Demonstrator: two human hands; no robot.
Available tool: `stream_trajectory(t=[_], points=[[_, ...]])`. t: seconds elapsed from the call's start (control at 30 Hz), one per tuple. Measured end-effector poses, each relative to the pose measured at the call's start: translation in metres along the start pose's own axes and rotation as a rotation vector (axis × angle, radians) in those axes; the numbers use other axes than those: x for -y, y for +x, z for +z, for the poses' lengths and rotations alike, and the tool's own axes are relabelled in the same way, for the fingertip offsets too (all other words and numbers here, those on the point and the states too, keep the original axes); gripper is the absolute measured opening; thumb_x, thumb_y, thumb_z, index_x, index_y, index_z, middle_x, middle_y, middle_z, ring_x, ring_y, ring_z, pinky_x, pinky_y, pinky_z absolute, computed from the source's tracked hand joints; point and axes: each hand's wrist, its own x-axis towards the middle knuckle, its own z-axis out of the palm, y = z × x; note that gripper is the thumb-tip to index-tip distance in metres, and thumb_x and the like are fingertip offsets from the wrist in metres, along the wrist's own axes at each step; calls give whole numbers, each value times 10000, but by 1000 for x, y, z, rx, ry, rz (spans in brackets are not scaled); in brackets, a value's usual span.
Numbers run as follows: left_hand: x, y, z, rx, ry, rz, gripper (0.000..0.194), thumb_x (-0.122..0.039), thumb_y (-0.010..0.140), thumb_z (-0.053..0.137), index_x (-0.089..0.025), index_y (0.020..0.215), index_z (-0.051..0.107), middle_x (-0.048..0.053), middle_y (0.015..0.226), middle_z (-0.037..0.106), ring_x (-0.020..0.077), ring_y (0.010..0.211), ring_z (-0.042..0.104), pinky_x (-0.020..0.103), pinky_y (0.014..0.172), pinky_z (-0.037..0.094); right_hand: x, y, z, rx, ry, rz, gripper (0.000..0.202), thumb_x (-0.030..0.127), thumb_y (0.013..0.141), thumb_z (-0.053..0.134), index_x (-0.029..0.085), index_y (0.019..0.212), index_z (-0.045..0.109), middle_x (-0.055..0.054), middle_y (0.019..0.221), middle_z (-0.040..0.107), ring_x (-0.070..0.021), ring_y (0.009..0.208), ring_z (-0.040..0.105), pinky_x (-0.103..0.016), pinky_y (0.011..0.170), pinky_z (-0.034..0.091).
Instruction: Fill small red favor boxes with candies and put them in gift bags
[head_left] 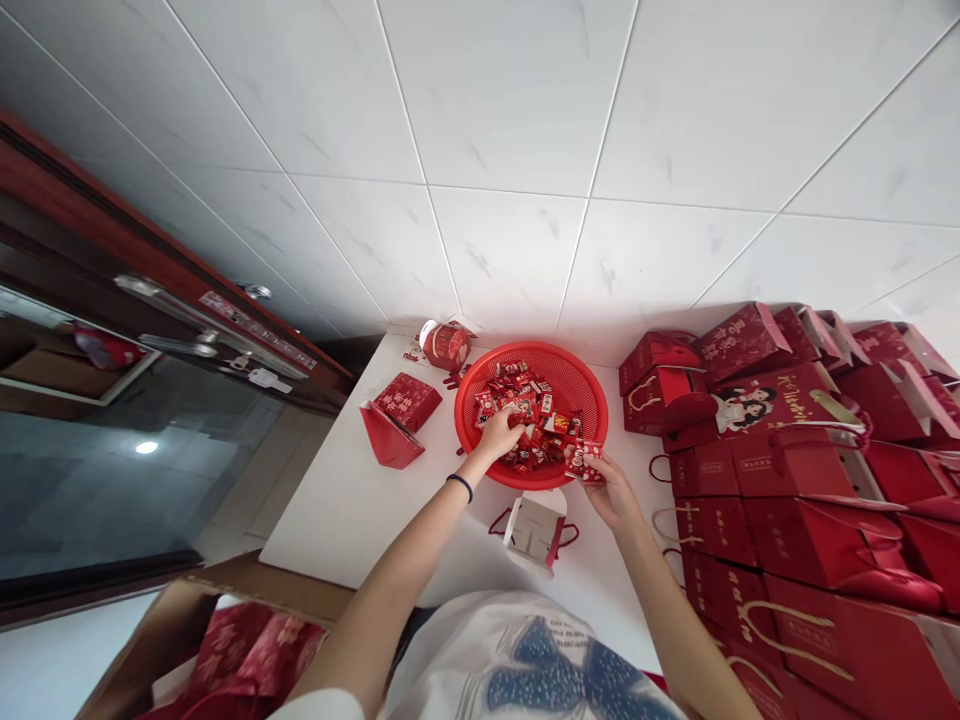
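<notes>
A round red plastic basket (469,385) on the white table holds many small red-wrapped candies (536,400). My left hand (501,432) reaches over its middle, fingers closed on a red candy packet. At the basket's right front rim, my right hand (606,485) grips red candy packets (583,462) between thumb and fingers. Just in front of the basket stands a small open box (534,530), white inside, with dark red cord handles at both sides.
Many red gift boxes (780,475) with cord handles fill the right side. An open red box (405,405) and a round red container (445,345) stand left on the table (322,510). A cardboard box (262,585) of red packaging is at lower left.
</notes>
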Motion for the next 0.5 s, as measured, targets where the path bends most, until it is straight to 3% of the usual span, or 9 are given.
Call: stream_trajectory(t=[0.13,0.23,0.3,0.43,0.5], points=[[-2,-14,11,95,-267,114,268,-245,855,580,-162,1088,684,49,924,746,211,872,687,327,841,529,0,-3,17,-11,-1,18,308,346,598,875,226,839,726,-40,928,769,-235,944,709,-349,869,557],[-7,-25,22,236,-351,200,375,-272,730,744,-157,1082,687,54,1008,743,217,924,679,323,874,520,0,-8,22,0,-36,44,345,361,597,884,227,873,726,-30,926,764,-211,859,704,-335,794,567],[-11,-29,29,302,-395,211,495,-231,643,809,-165,1116,680,52,1056,736,216,952,678,317,891,517,0,-11,19,-15,-67,70,363,379,600,887,226,885,722,-26,919,757,-198,803,695,-325,722,568],[-14,-27,35,436,-502,152,324,-118,720,684,-155,1040,711,46,1015,753,192,916,703,300,866,535,-1,-18,2,-119,-104,48,378,381,580,905,218,867,721,-11,861,740,-161,731,666,-281,642,554],[-12,-19,33,389,-404,106,315,-62,759,601,-152,1037,718,54,1034,757,176,883,718,280,838,545,-2,-21,-8,-172,-96,26,371,368,560,916,217,838,721,1,824,732,-139,695,648,-256,615,543]])
